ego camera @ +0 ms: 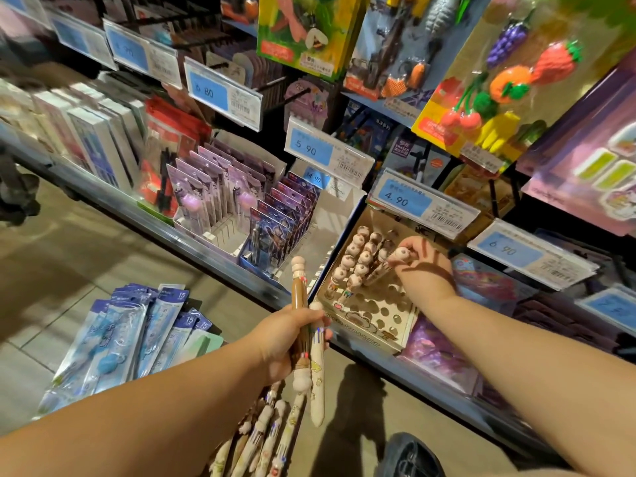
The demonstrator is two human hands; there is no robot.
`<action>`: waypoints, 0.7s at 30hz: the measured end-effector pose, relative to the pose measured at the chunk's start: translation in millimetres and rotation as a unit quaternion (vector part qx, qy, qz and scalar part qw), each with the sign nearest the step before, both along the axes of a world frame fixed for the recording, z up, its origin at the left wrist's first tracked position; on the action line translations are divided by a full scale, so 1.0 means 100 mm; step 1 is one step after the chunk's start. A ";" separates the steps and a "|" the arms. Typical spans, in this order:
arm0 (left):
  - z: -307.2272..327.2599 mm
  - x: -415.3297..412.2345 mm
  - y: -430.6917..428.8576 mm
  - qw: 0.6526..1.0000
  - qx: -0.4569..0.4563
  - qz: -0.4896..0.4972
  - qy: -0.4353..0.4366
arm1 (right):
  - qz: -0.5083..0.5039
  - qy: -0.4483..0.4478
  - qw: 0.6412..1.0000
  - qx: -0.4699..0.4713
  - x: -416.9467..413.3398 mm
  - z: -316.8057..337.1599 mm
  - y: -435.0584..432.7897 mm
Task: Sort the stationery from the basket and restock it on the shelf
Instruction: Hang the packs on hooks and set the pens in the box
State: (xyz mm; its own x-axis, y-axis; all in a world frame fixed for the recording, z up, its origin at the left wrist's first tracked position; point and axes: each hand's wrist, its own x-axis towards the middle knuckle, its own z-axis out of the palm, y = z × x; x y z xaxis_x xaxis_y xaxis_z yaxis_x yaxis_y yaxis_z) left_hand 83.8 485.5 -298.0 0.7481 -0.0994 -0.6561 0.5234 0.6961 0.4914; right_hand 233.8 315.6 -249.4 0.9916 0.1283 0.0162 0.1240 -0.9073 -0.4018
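Observation:
My left hand grips a few fat multicolour pens, among them a brown pen pointing up and a cream pen pointing down. Over the cardboard pen display box on the shelf, my right hand pinches a pen with a round pink top and holds it at the box's right side. Several pens of the same kind stand in the box's holes; the front holes are bare. More loose pens lie below my left hand.
Blue packaged pen sets lie stacked on the floor at left. Along the shelf edge stand purple and blue carded pens in white dividers. Price tags jut out above the box. A dark shoe shows at the bottom.

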 end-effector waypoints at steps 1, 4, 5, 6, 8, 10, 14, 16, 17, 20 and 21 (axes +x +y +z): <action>0.00 0.00 0.01 1.000 -0.001 0.000 -0.003 | 0.004 -0.001 1.000 -0.006 0.01 0.00 0.00; 0.02 0.00 0.02 1.000 -0.001 0.000 -0.011 | 0.009 0.023 0.999 -0.024 -0.04 -0.02 -0.03; 0.03 -0.01 0.01 1.000 0.002 -0.001 -0.013 | 0.008 0.036 0.999 -0.014 -0.06 -0.05 -0.04; 0.04 -0.01 0.01 1.000 0.003 -0.003 -0.015 | 0.011 0.048 0.999 0.007 -0.06 -0.08 -0.04; 0.07 -0.01 0.00 1.000 0.001 -0.008 -0.020 | 0.022 0.075 0.996 0.052 -0.08 -0.12 -0.03; 0.06 -0.01 -0.01 1.000 0.001 -0.014 -0.020 | 0.027 0.094 0.992 0.082 -0.09 -0.13 -0.01; 0.05 -0.02 -0.02 0.999 0.005 -0.025 -0.024 | 0.031 0.076 0.992 0.098 -0.14 -0.11 -0.02; 0.04 -0.02 -0.03 0.999 0.009 -0.023 -0.026 | 0.031 0.060 0.992 0.110 -0.21 -0.12 -0.03; 0.04 -0.02 -0.03 0.999 0.012 -0.021 -0.027 | 0.029 0.058 0.990 0.128 -0.25 -0.14 -0.04; 0.04 -0.02 -0.04 0.999 0.020 -0.014 -0.028 | 0.038 0.123 0.975 0.180 -0.36 -0.12 -0.04; 0.05 -0.02 -0.05 0.999 0.027 -0.008 -0.026 | 0.066 0.158 0.969 0.179 -0.39 -0.09 -0.05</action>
